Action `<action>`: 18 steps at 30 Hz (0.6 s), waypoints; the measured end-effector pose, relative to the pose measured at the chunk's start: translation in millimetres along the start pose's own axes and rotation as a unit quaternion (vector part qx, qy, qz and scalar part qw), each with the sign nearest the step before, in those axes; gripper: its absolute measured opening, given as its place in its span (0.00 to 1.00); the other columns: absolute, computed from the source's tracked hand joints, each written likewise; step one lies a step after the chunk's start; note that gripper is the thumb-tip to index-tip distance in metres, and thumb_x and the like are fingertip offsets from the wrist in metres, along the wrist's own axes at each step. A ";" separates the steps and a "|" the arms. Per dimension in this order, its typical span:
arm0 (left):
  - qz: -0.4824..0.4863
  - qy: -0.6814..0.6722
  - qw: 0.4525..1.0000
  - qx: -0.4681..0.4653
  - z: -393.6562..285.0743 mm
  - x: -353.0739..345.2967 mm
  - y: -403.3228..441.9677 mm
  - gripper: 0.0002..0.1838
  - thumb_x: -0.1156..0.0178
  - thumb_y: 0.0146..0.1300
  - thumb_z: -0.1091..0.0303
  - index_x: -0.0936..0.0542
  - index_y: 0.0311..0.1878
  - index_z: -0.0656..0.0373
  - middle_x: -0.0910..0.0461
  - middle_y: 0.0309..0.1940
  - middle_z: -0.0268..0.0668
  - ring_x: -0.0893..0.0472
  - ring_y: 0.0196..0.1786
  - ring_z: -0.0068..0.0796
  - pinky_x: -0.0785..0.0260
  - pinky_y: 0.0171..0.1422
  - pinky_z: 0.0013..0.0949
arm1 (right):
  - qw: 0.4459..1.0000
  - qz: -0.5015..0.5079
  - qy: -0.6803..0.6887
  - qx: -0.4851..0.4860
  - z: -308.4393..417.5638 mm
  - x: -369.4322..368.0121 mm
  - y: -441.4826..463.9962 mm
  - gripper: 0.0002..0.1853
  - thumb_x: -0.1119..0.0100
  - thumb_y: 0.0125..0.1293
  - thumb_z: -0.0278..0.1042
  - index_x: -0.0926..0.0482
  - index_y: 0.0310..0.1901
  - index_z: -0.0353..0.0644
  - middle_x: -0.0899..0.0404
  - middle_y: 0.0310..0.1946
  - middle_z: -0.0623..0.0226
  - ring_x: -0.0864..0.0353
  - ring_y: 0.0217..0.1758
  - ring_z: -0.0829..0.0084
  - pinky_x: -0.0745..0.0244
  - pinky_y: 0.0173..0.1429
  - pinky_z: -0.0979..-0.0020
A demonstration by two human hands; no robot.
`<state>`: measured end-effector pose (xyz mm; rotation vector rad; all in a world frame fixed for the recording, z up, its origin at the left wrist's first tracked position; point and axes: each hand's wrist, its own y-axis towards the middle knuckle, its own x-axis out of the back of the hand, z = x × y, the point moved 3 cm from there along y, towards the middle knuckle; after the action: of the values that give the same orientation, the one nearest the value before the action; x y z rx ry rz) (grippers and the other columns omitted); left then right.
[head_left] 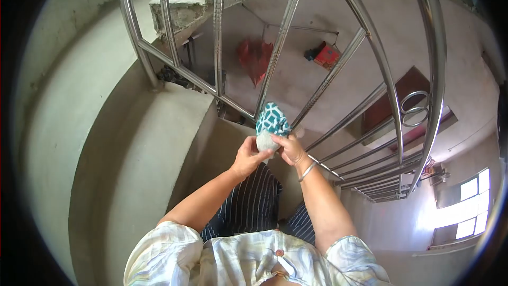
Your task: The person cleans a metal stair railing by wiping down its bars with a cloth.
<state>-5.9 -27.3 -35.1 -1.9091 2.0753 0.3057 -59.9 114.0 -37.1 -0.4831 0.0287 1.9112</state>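
Note:
A teal and white patterned cloth (pixel 272 118) is held in front of me, close to the lower ends of the metal railing bars. Just below it, a pale grey rounded piece (pixel 266 141) lies between my hands; whether it is part of the cloth I cannot tell. My left hand (pixel 250 156) grips the grey piece from the left, thumb across its lower edge. From the right, my right hand (pixel 289 149) pinches the piece's edge and the cloth, its far fingers partly hidden. A silver bangle circles my right wrist.
The shiny metal railing (pixel 219 32) curves ahead and to the right. Concrete steps (pixel 153 127) lie at the left. Beyond the railing, far below, are a red heart-shaped object (pixel 255 59) and a red box (pixel 326 56). A bright window (pixel 473 204) is at the lower right.

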 end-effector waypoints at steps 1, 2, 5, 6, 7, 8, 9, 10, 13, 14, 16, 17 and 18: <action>-0.013 0.046 0.999 0.010 -3.5 -1.7 -2.5 0.29 0.35 0.51 0.64 0.36 0.51 0.66 0.27 0.41 0.40 0.26 0.41 0.26 0.31 0.44 0.30 | 1.000 0.026 -0.009 0.013 1.3 -4.7 -4.7 0.17 0.40 0.56 0.36 0.25 0.46 0.40 0.24 0.40 0.73 0.28 0.45 0.77 0.36 0.52 0.72; -0.027 0.094 0.995 0.018 -9.9 -3.9 -3.5 0.29 0.34 0.52 0.63 0.35 0.50 0.67 0.26 0.39 0.40 0.25 0.40 0.26 0.30 0.44 0.28 | 0.999 0.033 -0.005 0.019 1.3 -9.3 -8.2 0.17 0.40 0.56 0.36 0.25 0.46 0.40 0.24 0.40 0.73 0.28 0.45 0.77 0.36 0.52 0.72; -0.036 0.058 0.997 0.030 -36.4 -4.7 -6.8 0.18 0.34 0.51 0.70 0.28 0.43 0.65 0.24 0.33 0.34 0.25 0.37 0.21 0.30 0.41 0.26 | 0.992 0.034 -0.066 0.101 6.9 -27.3 -16.0 0.21 0.40 0.56 0.37 0.29 0.51 0.41 0.26 0.42 0.71 0.27 0.42 0.76 0.32 0.48 0.73; -0.026 0.080 0.996 -0.015 -44.3 -3.0 -6.5 0.16 0.34 0.51 0.71 0.27 0.41 0.64 0.24 0.32 0.32 0.25 0.36 0.20 0.31 0.41 0.25 | 0.991 0.045 -0.061 0.108 9.2 -30.7 -20.3 0.21 0.40 0.56 0.37 0.29 0.51 0.41 0.26 0.42 0.71 0.27 0.42 0.76 0.32 0.48 0.73; 0.004 0.132 0.991 -0.025 -54.0 3.6 -3.5 0.20 0.33 0.48 0.74 0.27 0.45 0.61 0.24 0.35 0.31 0.26 0.40 0.20 0.32 0.44 0.24 | 0.996 0.035 -0.029 0.077 8.6 -29.1 -25.5 0.23 0.40 0.56 0.37 0.31 0.52 0.41 0.26 0.40 0.71 0.28 0.41 0.76 0.32 0.46 0.74; 0.021 0.154 0.982 -0.108 -79.3 5.1 -4.5 0.20 0.35 0.47 0.79 0.28 0.45 0.60 0.24 0.36 0.30 0.26 0.40 0.20 0.32 0.45 0.25 | 0.999 0.025 0.002 0.044 5.7 -24.5 -30.2 0.24 0.40 0.56 0.37 0.32 0.54 0.41 0.27 0.39 0.71 0.28 0.39 0.76 0.31 0.43 0.74; 0.012 0.103 0.985 -0.136 -110.5 4.8 -7.1 0.19 0.37 0.48 0.79 0.28 0.45 0.60 0.25 0.35 0.29 0.26 0.39 0.19 0.32 0.43 0.24 | 0.998 0.032 0.006 0.048 0.2 -17.0 -34.2 0.24 0.40 0.56 0.37 0.32 0.54 0.41 0.27 0.39 0.71 0.28 0.39 0.76 0.31 0.43 0.74; 0.004 0.053 0.985 -0.164 -144.9 3.3 -7.9 0.17 0.38 0.50 0.79 0.28 0.44 0.59 0.25 0.34 0.28 0.27 0.38 0.17 0.31 0.41 0.24 | 0.999 0.029 -0.003 0.027 -8.4 -5.8 -37.8 0.24 0.41 0.57 0.37 0.33 0.54 0.42 0.27 0.38 0.71 0.28 0.38 0.78 0.31 0.41 0.76; -0.016 0.169 0.939 -0.300 -247.1 19.2 15.5 0.17 0.42 0.50 0.80 0.28 0.46 0.59 0.25 0.35 0.30 0.25 0.35 0.19 0.31 0.36 0.23 | 0.996 -0.006 -0.086 -0.022 -29.6 31.7 -52.3 0.21 0.42 0.58 0.36 0.32 0.53 0.42 0.28 0.36 0.71 0.27 0.36 0.81 0.30 0.38 0.79; -0.016 0.079 0.924 -0.374 -278.5 14.8 25.5 0.17 0.44 0.51 0.79 0.29 0.46 0.59 0.25 0.32 0.32 0.25 0.32 0.19 0.32 0.32 0.23 | 0.994 -0.004 -0.105 -0.018 -35.2 44.5 -60.2 0.20 0.42 0.59 0.35 0.31 0.52 0.42 0.28 0.36 0.71 0.27 0.36 0.81 0.29 0.38 0.79; -0.167 0.240 0.852 -0.434 -344.1 12.8 43.4 0.18 0.45 0.51 0.75 0.31 0.48 0.63 0.24 0.33 0.36 0.26 0.31 0.20 0.33 0.31 0.23 | 0.992 -0.004 -0.122 -0.013 -46.1 65.4 -75.8 0.19 0.43 0.59 0.34 0.31 0.51 0.42 0.28 0.35 0.71 0.26 0.35 0.81 0.29 0.37 0.80; -0.185 0.215 0.854 -0.436 -367.1 16.3 58.7 0.21 0.38 0.54 0.68 0.32 0.50 0.61 0.26 0.37 0.32 0.27 0.39 0.20 0.34 0.43 0.24 | 0.993 -0.035 -0.110 -0.030 -51.2 75.0 -83.8 0.18 0.43 0.58 0.33 0.30 0.50 0.41 0.27 0.35 0.71 0.26 0.34 0.81 0.29 0.37 0.79; -0.217 0.231 0.820 -0.477 -389.0 11.3 67.2 0.23 0.37 0.54 0.68 0.33 0.51 0.63 0.26 0.39 0.36 0.27 0.40 0.22 0.34 0.43 0.25 | 0.992 -0.066 -0.098 -0.050 -57.5 84.1 -92.9 0.17 0.43 0.58 0.33 0.29 0.49 0.40 0.27 0.34 0.71 0.25 0.33 0.80 0.28 0.36 0.79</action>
<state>-103.9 -170.2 319.7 -3.2498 1.7604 0.9976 15.9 210.8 -99.5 -0.3522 -0.2230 1.8282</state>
